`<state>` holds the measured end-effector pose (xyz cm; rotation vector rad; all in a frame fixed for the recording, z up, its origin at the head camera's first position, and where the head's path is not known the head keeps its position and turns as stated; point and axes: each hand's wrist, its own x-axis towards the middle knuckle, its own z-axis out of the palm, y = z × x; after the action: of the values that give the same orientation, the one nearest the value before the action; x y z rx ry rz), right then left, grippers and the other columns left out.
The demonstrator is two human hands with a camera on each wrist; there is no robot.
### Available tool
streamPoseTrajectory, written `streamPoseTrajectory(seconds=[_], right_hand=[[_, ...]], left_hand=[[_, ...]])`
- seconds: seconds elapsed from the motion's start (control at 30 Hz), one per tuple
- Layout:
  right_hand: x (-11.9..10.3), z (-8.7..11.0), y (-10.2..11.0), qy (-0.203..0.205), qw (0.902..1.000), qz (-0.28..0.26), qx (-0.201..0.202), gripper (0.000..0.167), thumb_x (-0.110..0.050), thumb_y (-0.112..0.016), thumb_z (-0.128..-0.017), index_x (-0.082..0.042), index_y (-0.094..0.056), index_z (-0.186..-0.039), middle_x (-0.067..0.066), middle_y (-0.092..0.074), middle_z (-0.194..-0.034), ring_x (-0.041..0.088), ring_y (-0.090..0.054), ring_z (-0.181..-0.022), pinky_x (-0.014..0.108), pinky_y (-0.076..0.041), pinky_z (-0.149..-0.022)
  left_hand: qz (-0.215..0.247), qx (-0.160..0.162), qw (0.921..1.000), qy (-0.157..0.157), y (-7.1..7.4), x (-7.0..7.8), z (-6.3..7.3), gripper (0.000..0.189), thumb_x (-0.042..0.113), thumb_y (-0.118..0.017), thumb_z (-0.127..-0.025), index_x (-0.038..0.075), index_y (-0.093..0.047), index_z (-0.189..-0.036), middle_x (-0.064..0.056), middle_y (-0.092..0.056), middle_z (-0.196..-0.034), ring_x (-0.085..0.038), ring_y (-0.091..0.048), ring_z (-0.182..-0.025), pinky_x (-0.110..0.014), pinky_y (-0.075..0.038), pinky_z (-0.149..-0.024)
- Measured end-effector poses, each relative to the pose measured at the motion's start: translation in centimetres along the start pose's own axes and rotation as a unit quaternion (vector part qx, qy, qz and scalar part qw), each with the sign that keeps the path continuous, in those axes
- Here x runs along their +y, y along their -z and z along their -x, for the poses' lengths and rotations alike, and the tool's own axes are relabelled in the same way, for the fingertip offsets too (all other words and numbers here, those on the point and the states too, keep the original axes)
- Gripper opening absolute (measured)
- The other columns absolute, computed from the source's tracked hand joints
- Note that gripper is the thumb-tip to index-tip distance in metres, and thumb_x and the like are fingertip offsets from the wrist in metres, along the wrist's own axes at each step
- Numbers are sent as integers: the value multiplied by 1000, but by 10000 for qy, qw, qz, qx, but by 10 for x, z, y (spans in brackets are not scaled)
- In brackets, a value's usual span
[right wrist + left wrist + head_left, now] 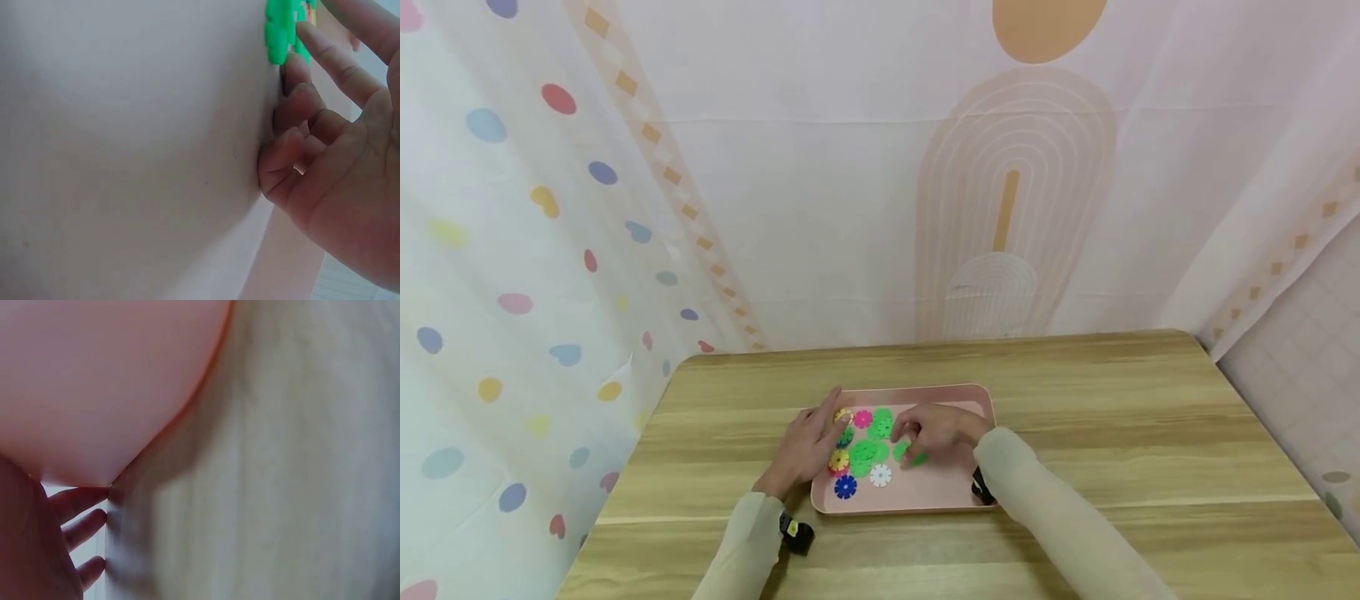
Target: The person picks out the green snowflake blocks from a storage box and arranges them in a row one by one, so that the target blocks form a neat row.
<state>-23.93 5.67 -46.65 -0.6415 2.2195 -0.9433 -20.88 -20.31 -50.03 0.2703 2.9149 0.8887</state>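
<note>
A shallow pink tray (925, 495) holds notched plastic discs, many of them green. My left hand (805, 450) rests at the tray's left edge with its fingers spread, beside a yellow disc (838, 460) and a blue disc (846, 487). In the left wrist view, the fingers of that hand reach along the tray's edge. My right hand (927, 428) is over the middle of the tray, fingers bent, at a green disc (901, 451). In the right wrist view, the index fingertip meets green discs (276, 34); whether the thumb pinches one is hidden.
A pile of green discs (863, 457) lies left of the right hand, near a white disc (881, 476) and a pink disc (863, 419). The tray sits on a wooden table (1112, 433). Behind the table hangs a patterned curtain (820, 208).
</note>
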Motion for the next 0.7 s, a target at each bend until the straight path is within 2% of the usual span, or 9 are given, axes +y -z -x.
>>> streamPoseTrajectory(seconds=[0.17,0.33,0.7], right_hand=[[-3,-4,-6,-41,9997,178,136,25,-21,-82,-82,-20,-68,-103,2,-55,-82,16,-49,-80,32,-39,-75],[-3,-6,-9,-38,9994,265,232,22,-16,-81,-83,-20,-67,-99,1,-54,-79,17,-49,-76,31,-39,-72],[5,-5,-6,196,9980,454,388,17,-15,-78,-86,-18,-67,-99,-1,-50,-72,15,-47,-70,28,-39,-68]], left_hand=[[63,19,10000,16,2,-1,3,65,51,-38,-104,22,-20,-160,-12,-40,-156,-42,-32,-141,-67,-23,-113],[8,-8,10000,17,0,-2,3,65,52,-37,-104,22,-19,-160,-11,-38,-157,-42,-32,-141,-66,-23,-113],[79,-48,10000,36,0,2,2,66,52,-37,-104,23,-19,-160,-10,-37,-158,-43,-31,-141,-66,-21,-114]])
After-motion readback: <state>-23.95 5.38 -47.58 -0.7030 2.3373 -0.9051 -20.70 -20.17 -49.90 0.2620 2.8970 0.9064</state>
